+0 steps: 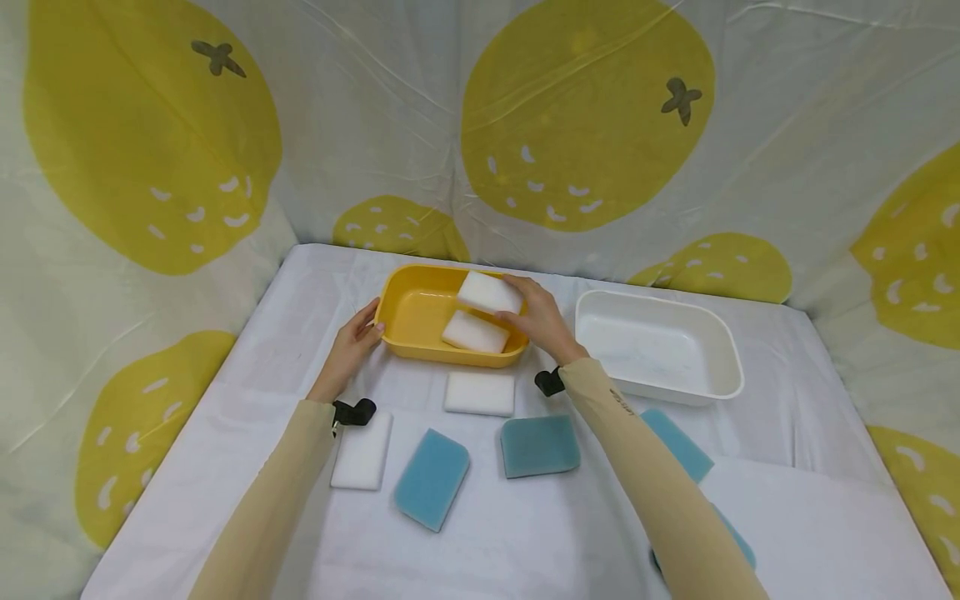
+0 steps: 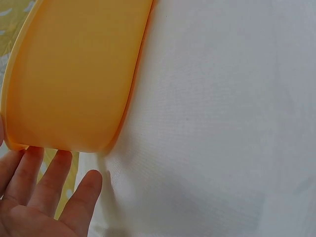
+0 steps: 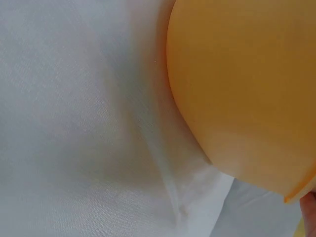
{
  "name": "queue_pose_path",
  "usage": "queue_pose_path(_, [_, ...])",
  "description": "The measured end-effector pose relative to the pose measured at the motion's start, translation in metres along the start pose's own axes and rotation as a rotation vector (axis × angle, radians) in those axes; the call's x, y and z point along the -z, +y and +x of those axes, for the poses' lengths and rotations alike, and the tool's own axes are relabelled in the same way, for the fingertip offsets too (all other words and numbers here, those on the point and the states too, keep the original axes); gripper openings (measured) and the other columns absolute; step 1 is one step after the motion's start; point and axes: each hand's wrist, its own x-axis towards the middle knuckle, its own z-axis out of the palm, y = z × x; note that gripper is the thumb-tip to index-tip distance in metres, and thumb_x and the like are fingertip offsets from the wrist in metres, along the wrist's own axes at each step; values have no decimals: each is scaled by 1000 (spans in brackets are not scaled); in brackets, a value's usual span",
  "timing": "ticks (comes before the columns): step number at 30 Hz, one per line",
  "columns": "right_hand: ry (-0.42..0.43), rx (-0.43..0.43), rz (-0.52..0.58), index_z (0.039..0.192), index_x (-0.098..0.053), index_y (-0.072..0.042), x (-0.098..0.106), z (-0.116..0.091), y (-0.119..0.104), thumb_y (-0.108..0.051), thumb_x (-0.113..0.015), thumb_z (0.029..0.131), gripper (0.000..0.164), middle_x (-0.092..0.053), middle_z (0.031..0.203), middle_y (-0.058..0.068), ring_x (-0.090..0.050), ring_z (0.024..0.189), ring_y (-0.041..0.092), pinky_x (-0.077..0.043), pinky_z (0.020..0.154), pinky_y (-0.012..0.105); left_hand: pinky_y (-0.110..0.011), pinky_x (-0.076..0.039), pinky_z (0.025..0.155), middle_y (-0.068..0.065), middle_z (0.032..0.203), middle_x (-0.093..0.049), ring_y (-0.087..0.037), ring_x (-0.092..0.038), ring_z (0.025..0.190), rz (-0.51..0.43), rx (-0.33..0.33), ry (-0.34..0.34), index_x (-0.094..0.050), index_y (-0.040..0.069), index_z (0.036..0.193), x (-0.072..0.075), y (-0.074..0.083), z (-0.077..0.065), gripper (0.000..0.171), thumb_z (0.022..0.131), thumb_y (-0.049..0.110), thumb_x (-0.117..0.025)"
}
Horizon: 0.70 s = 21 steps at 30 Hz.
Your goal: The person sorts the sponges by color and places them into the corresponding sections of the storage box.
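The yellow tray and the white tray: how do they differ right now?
The yellow tray is yellow, while the white tray is plain white. A white block sits inside the yellow tray; no block shows in the white tray. The left hand touches the yellow tray, but is well away from the white tray. Both are rectangular with rounded corners.

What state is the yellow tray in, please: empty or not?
Not empty: a white sponge lies in the yellow tray, toward the right.

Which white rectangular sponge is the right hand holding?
The far white rectangular sponge at the right end of the yellow plastic tray; the right hand grips it, while three others lie ungripped.
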Motion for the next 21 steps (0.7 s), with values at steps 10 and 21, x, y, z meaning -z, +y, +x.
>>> queue_pose_path(10, [-17, -21, -15, 140, -46, -2, -3, 1, 0, -19, -75, 85, 65, -48, 137, 17, -43, 127, 31, -33, 107, 42, -41, -35, 106, -11, 155, -26, -29, -35, 135, 20, -17, 9, -23, 10, 153, 2, -14, 7, 57, 102, 13, -48])
queue_pose_path(21, [-43, -54, -1, 141, -44, -1, -5, 2, 0, -21, -74, 86, 66, -46, 139, 17, -40, 129, 31, -31, 109, 41, -42, -35, 105, -10, 155, -27, -28, -37, 134, 29, -25, 19, -24, 11, 153, 3, -18, 8, 57, 102, 15, -49])
